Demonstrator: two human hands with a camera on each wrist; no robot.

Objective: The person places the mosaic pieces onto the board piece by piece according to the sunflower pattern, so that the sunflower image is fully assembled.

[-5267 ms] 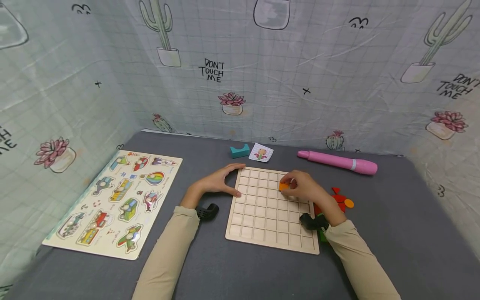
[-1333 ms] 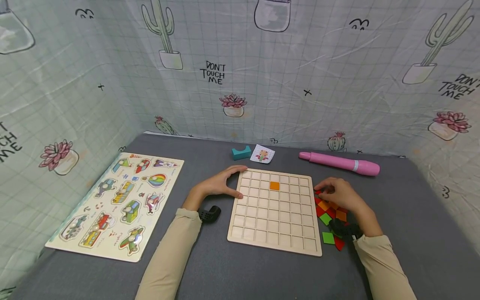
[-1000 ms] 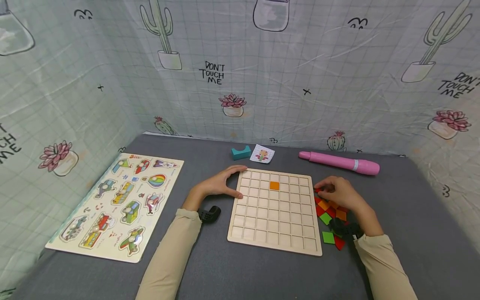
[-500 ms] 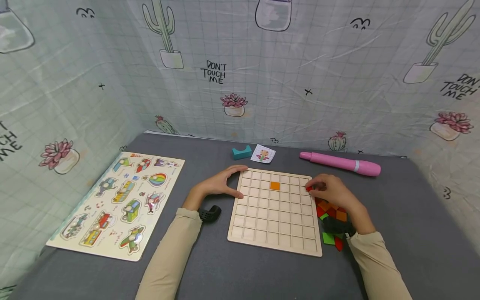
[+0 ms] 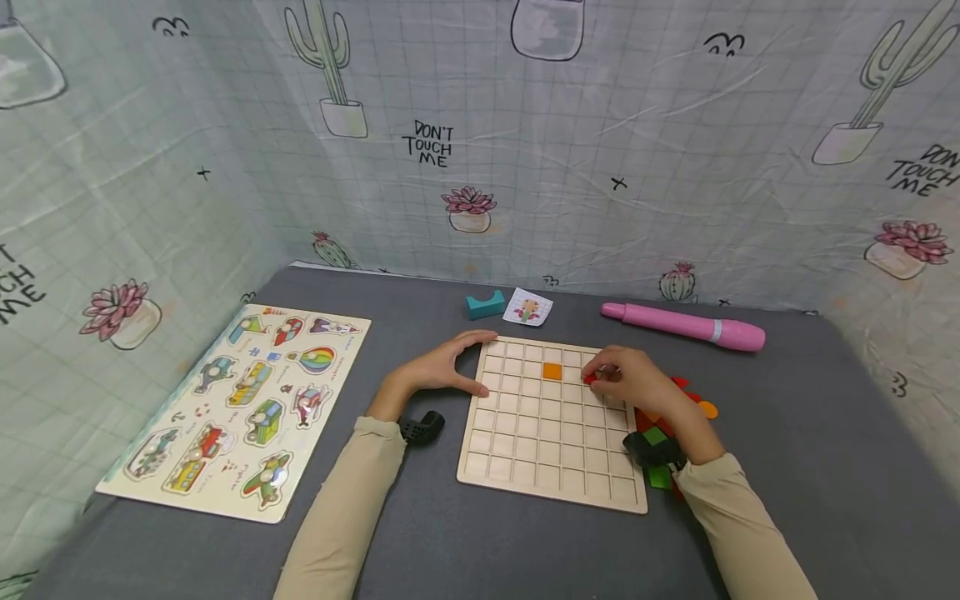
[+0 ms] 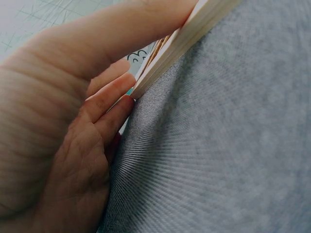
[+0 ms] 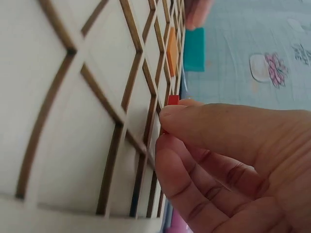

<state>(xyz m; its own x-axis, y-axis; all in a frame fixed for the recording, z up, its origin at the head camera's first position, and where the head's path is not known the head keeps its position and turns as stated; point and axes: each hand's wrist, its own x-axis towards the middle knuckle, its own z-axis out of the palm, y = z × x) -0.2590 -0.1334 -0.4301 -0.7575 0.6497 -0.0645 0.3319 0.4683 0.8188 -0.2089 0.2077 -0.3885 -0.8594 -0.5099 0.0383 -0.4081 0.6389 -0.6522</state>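
A pale wooden grid board (image 5: 525, 442) lies on the grey table, with one orange tile (image 5: 552, 372) set in a cell near its far edge. My left hand (image 5: 442, 367) grips the board's far left corner, thumb on the side edge; the left wrist view shows its fingers (image 6: 109, 104) against the board edge (image 6: 184, 39). My right hand (image 5: 626, 382) hovers over the board's right part and pinches a small red tile (image 5: 589, 379) just right of the orange one. The right wrist view shows the red tile (image 7: 173, 100) at the fingertips above the board (image 7: 73, 126).
Loose red, orange and green tiles (image 5: 678, 400) lie right of the board, partly under my right wrist. A pink pen-like tool (image 5: 682, 325), a teal block (image 5: 482, 304) and a small picture card (image 5: 528, 307) lie beyond it. A vehicle peg puzzle (image 5: 243, 400) lies at left.
The right hand left the tile pile with a red tile and moved left over the board, toward the orange tile. The left hand has stayed on the board's corner.
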